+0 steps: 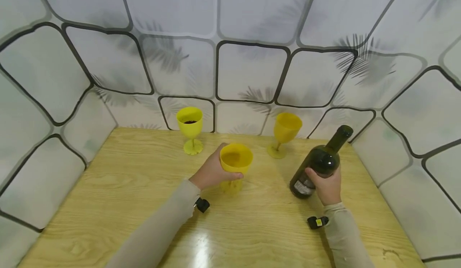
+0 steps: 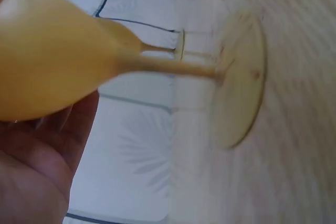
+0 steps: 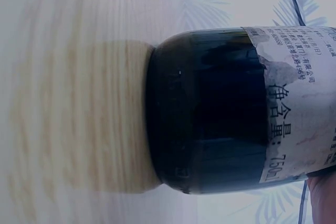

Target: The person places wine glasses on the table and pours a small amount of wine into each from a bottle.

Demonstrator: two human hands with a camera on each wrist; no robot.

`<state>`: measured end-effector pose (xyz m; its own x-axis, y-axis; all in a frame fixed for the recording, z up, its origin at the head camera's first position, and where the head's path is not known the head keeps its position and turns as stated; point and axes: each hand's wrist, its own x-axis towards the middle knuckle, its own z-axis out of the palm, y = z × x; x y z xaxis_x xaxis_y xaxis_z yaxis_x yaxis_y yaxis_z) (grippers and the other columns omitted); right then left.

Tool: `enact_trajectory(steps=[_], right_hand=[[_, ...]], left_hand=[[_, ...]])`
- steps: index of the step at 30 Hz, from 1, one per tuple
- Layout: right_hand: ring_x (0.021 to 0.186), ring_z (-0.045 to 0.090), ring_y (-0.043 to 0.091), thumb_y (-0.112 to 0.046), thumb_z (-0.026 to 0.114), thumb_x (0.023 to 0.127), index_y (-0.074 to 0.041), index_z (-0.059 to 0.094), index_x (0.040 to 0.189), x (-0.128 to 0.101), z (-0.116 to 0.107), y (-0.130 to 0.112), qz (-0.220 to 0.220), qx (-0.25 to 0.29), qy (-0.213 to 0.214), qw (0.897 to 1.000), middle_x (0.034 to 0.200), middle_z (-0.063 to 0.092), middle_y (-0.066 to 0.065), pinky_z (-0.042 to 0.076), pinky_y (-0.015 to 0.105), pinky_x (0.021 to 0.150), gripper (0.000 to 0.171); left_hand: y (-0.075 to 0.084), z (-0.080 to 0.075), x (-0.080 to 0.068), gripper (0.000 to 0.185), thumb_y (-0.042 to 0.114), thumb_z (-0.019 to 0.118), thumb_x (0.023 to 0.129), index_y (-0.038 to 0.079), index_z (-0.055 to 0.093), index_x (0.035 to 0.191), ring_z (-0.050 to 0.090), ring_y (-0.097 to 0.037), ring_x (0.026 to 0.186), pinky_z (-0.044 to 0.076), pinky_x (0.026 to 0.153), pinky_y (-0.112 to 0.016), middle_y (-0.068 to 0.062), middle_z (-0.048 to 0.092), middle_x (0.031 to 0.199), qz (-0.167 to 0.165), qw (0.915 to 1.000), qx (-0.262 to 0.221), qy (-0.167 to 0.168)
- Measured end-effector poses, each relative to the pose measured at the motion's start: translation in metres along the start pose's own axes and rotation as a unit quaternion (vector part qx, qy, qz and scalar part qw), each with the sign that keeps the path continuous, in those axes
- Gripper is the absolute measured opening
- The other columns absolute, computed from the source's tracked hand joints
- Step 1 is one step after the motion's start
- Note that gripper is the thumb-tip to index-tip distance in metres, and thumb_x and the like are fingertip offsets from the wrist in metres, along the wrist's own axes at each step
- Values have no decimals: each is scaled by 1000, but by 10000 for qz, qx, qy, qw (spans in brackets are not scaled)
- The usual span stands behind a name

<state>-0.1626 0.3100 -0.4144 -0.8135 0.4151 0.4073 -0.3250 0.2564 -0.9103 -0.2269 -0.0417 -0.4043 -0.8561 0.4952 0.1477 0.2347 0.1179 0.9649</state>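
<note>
left grip curled round a yellow goblet near the middle of the wooden surface, right grip clasping a dark green bottle to its right, lime goblet with dark contents and amber goblet farther back

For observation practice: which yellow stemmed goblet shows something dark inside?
The lemon-yellow stemmed goblet, back left: a dark patch shows inside. None shows in the held front goblet or the back right goblet.
</note>
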Motion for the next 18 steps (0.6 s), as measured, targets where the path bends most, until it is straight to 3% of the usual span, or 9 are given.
enact_trajectory(steps=[6, 10, 18], right_hand=[[110, 59, 8, 19, 75, 77, -14, 52, 138, 1, 1, 2, -32, 183, -47, 9998, 119, 64, -9, 45, 15, 94, 74], [111, 58, 7, 18, 76, 78, -14, 50, 140, 1, 1, 2, -9, 38, -56, 10000, 120, 63, -11, 44, 13, 93, 75], [110, 60, 9, 20, 75, 76, -13, 53, 137, 1, 2, 2, -126, 229, -45, 9996, 118, 64, -9, 45, 15, 94, 73]], left_hand=[[6, -10, -6, 78, 26, 96, 74, 27, 49, 136, 61, -19, 113, 51, 99, -45, 4, 64, 126, 49, 9985, 268, -475], [8, -14, -9, 78, 27, 97, 72, 28, 51, 136, 62, -18, 112, 51, 99, -44, 5, 65, 125, 51, 9975, 353, -617], [9, -15, -13, 79, 21, 96, 74, 25, 52, 140, 61, -19, 115, 49, 103, -44, 4, 64, 128, -15, 9937, 134, -1108]])
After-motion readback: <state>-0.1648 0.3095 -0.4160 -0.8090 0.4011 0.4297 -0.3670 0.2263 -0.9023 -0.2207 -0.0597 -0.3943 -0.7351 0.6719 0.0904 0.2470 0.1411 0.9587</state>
